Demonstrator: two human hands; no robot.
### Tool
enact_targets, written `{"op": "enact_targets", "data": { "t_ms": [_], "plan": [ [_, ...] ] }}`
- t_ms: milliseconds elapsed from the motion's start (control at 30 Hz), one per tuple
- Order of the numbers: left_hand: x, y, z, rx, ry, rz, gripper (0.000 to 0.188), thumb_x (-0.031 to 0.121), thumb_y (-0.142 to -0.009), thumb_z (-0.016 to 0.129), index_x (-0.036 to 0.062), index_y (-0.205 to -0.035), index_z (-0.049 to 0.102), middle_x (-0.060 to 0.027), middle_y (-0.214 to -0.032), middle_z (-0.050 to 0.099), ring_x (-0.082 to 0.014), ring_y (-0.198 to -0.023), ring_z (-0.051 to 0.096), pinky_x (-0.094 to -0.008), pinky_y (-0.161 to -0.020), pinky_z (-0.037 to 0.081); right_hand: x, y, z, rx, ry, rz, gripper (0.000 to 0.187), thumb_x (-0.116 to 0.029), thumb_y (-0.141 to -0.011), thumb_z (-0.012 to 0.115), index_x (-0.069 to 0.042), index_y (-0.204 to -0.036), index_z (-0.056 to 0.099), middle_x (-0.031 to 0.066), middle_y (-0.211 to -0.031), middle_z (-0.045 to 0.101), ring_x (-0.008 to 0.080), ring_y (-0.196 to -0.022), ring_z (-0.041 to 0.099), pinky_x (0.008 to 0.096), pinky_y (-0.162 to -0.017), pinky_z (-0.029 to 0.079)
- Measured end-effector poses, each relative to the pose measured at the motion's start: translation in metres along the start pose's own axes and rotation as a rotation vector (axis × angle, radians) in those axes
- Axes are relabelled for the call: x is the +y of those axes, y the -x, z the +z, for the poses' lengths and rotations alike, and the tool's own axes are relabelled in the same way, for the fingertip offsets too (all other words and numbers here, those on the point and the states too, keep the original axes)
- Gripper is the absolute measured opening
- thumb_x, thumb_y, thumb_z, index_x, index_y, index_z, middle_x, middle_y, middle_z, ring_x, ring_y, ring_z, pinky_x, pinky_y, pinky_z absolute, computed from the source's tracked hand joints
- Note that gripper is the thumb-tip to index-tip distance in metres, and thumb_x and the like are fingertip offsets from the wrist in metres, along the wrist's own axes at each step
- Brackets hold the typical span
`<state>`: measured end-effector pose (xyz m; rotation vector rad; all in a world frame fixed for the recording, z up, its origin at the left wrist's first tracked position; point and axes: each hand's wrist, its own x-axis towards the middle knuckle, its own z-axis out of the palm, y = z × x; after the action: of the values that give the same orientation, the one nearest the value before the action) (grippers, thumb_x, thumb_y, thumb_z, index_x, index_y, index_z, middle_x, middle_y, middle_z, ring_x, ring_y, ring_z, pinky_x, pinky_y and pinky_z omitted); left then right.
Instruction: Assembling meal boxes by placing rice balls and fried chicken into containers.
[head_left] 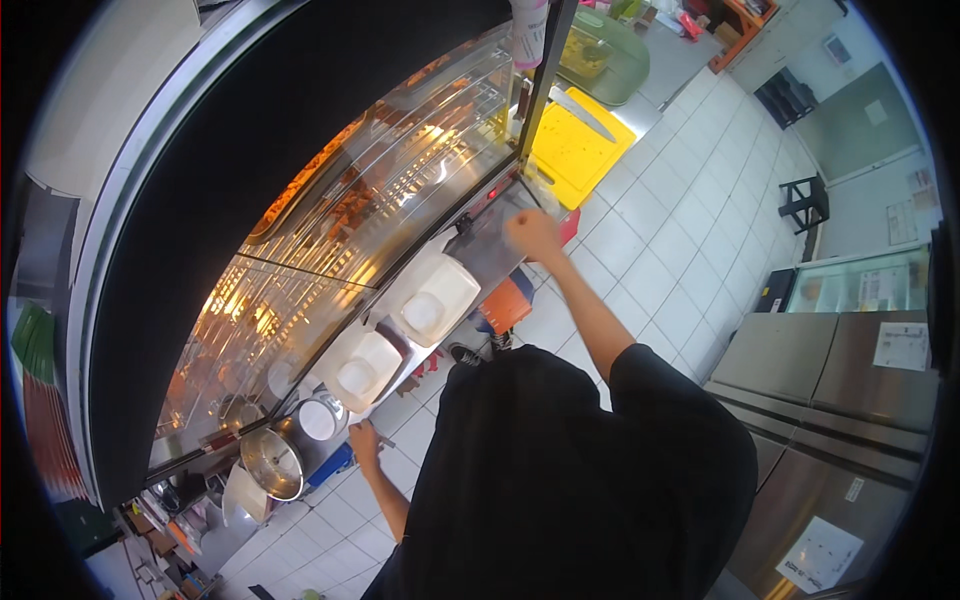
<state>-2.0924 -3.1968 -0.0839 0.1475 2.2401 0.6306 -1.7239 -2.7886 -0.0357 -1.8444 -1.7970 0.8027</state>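
My right hand (533,236) is over the far right part of the counter, slightly blurred, with its fingers curled in. Whether anything is inside it is hidden. Below and left of it stand two open white takeaway boxes, a farther box (455,278) and a nearer box (375,349). Each bears a smooth rounded white mound, the farther mound (423,312) and the nearer mound (356,377). At the counter's front edge, my left hand (366,440) is closed beside a round white container (322,417). What its fingers hold, if anything, cannot be made out.
A lit glass display case (330,240) with wire racks and food runs along the counter. A steel bowl (272,464) stands at the near left. Beyond my right hand lie a yellow cutting board (570,150) and a knife (585,115). Steel cabinets (840,400) stand at right.
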Motion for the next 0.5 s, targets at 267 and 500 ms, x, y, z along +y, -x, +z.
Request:
{"op": "enact_targets", "data": {
  "t_ms": [267, 500],
  "plan": [
    [0.113, 0.038, 0.026, -0.541, -0.463, 0.401, 0.053, 0.043, -0.095, 0.045, -0.0039, -0.085, 0.069, -0.0159, -0.068, 0.066, -0.0233, -0.057, 0.065, -0.0367, -0.055, 0.051, 0.085, -0.062, -0.02, 0.177, 0.321, -0.001, 0.029, -0.03, -0.081, 0.067, -0.005, -0.096, 0.067, 0.0223, -0.094, 0.066, 0.0385, -0.093, 0.065, 0.0449, -0.079, 0.052],
    [0.231, 0.124, 0.113, -0.582, -0.391, 1.021, 0.024, 0.024, -0.093, 0.057, 0.0017, -0.098, 0.062, -0.0189, -0.085, 0.063, -0.0374, -0.082, 0.061, -0.0435, -0.072, 0.048, 0.025, -0.009, -0.099, 0.371, 0.102, -0.413, 0.013, -0.016, -0.084, 0.066, -0.008, -0.094, 0.065, 0.0129, -0.085, 0.063, 0.0339, -0.076, 0.064, 0.0432, -0.065, 0.052]
  ]
}}
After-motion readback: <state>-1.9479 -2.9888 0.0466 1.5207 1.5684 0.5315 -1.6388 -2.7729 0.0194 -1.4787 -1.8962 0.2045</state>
